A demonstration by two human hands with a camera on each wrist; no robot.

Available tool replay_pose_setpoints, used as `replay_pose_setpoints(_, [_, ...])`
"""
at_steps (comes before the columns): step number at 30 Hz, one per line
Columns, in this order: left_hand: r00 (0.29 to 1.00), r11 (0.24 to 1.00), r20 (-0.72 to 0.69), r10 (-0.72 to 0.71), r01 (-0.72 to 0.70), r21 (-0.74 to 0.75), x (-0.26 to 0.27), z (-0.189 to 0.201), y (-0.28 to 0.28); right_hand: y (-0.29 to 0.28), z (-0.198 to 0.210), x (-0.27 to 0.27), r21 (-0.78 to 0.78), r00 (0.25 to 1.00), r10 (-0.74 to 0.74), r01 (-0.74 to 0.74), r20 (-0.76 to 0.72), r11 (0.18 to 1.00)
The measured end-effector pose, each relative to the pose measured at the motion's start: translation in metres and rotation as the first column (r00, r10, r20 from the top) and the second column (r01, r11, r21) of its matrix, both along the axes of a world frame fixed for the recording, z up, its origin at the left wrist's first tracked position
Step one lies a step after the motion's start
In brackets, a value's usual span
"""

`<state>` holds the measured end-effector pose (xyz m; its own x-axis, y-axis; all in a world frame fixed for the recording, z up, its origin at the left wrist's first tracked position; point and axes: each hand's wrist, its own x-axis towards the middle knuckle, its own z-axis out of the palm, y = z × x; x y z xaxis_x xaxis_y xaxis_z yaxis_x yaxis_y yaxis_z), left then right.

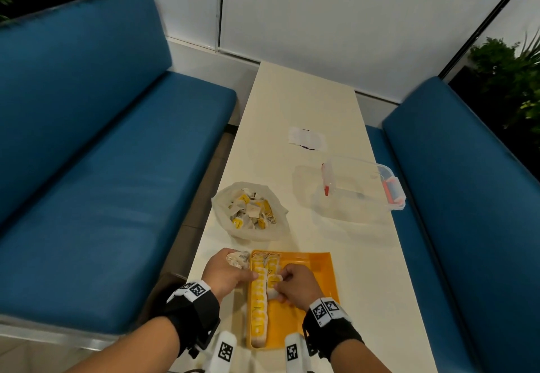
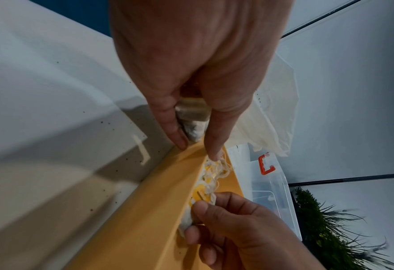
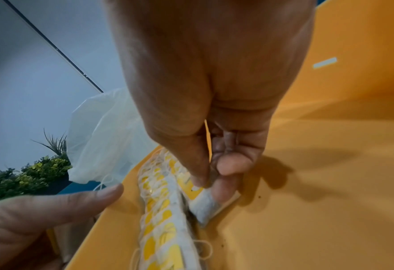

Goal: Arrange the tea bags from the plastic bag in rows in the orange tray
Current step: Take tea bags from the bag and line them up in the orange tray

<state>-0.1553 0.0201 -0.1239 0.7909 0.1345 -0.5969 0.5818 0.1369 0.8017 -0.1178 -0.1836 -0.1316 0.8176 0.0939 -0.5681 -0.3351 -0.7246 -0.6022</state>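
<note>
- Right hand (image 1: 295, 283) pinching a tea bag (image 3: 203, 206) into second row, orange tray (image 1: 317, 264), 6 o'clock.
- Left hand (image 1: 223, 273) clutching spare tea bags (image 1: 238, 258).
- First row (image 1: 258, 299) full; plastic bag (image 1: 249, 212), 12 o'clock of tray, far from empty.

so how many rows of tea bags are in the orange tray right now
2. A long row runs along the left wall of the orange tray. A shorter second row lies beside it at the far end, where the right hand pinches a tea bag.
</note>
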Motion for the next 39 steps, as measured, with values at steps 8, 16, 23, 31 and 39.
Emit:
replay_pose_setpoints(8, [0.999, 0.999, 0.013, -0.035, 0.035, -0.003, 0.007, -0.022, 0.005, 0.008, -0.015, 0.007, -0.071, 0.997, -0.023, 0.029, 0.078, 0.997])
replay_pose_setpoints(16, [0.999, 0.998, -0.008, -0.053, 0.053, 0.015, 0.009, -0.020, 0.006, 0.017, -0.009, 0.011, -0.092, 0.995, -0.040, 0.049, 0.093, 0.995])
replay_pose_setpoints(23, [0.995, 0.973, -0.062, -0.081, 0.066, -0.221, 0.005, 0.008, 0.020, 0.012, 0.018, 0.005, -0.097, 0.981, -0.057, 0.076, 0.184, 0.992])
replay_pose_setpoints(31, [0.975, 0.846, -0.203, 0.087, -0.180, -0.501, 0.007, 0.033, 0.033, 0.056, 0.083, -0.012, 0.090, 0.854, 0.245, -0.319, 0.459, 0.943])
replay_pose_setpoints(39, [0.987, 0.860, -0.154, 0.044, -0.116, -0.497, 0.007, 0.038, 0.018, 0.089, 0.078, -0.016, -0.035, 0.799, 0.370, -0.403, 0.475, 0.915])
